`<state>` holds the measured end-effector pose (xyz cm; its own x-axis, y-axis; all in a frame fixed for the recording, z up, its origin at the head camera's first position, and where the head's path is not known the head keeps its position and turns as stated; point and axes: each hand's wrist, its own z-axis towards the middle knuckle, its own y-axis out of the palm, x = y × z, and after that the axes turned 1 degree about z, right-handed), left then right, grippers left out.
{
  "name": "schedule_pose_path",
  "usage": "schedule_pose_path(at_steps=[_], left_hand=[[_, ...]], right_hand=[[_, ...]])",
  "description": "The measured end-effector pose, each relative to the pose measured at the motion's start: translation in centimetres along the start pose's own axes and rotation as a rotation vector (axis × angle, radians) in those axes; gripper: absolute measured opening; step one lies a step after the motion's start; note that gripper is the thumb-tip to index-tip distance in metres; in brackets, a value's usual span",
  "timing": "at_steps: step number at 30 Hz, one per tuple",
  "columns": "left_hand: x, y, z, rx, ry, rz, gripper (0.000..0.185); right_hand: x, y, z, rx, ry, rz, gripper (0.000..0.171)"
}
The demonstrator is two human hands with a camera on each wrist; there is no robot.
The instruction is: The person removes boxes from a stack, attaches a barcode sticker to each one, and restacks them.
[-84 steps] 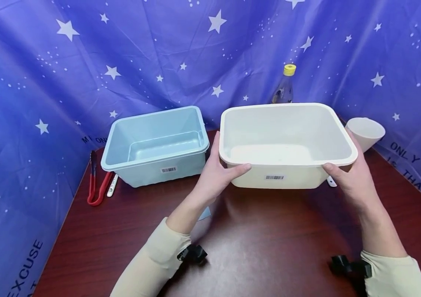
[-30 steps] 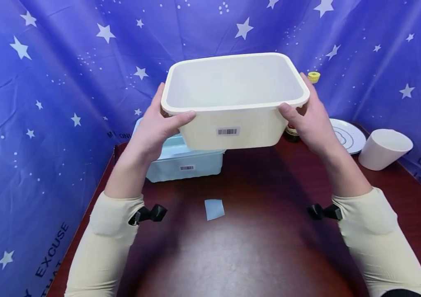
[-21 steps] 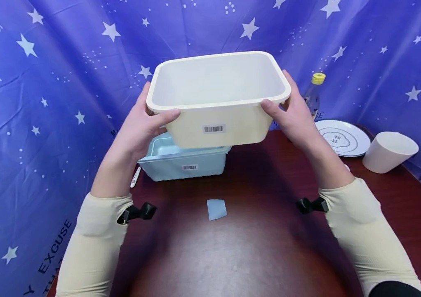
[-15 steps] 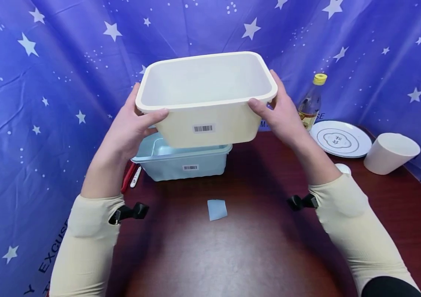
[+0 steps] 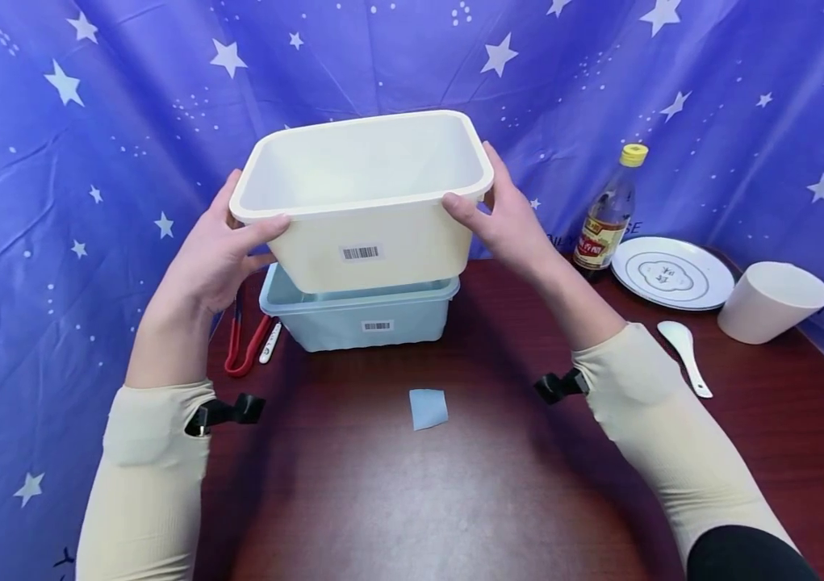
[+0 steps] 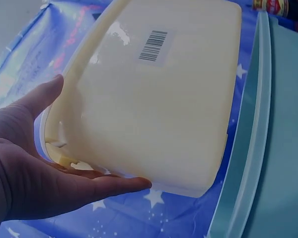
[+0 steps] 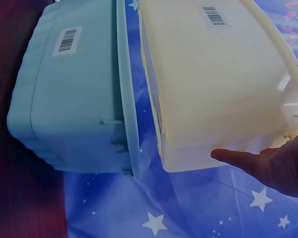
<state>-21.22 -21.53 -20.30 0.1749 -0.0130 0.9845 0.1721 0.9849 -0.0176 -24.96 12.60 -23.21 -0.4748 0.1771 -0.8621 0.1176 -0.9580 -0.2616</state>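
The left hand (image 5: 211, 262) and the right hand (image 5: 509, 226) each have a grip on one short end of the cream rectangular plastic tub (image 5: 364, 206), thumbs hooked over the rolled rim and fingers spread flat under the lip and against the side walls, as the wrist views show (image 6: 139, 114) (image 7: 213, 84). The tub is held in the air, open side up and tilted slightly, directly above the pale blue rectangular plastic tub (image 5: 361, 315), which stands on the dark red wooden desk (image 5: 455, 484); the wrist views show a gap between the two, so they are apart.

The cream tub looks empty, and so probably light, with thin but stiff walls. Its smooth, glossy sides would likely slip under a flat palm, so the rim at the two short ends seems the safest place to take hold.

To the left of the blue tub lie red tongs (image 5: 240, 343) and a white pen-like stick (image 5: 269, 343). A small pale blue paper square (image 5: 428, 408) lies nearer the person. To the right stand a yellow-capped glass bottle (image 5: 608, 214), a white round plate (image 5: 673, 273), a white spoon (image 5: 683, 345) and a white cup (image 5: 771, 300).
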Motion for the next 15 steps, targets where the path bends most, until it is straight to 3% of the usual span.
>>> schedule_pose_path(at_steps=[7, 15], left_hand=[[-0.8, -1.2, 0.0, 0.006, 0.005, -0.012, 0.078], [-2.2, -2.4, 0.1, 0.023, -0.031, -0.009, 0.093]], right_hand=[[0.8, 1.2, 0.7, -0.011, -0.008, 0.027, 0.091], [2.4, 2.7, 1.0, -0.027, -0.013, 0.055, 0.091]])
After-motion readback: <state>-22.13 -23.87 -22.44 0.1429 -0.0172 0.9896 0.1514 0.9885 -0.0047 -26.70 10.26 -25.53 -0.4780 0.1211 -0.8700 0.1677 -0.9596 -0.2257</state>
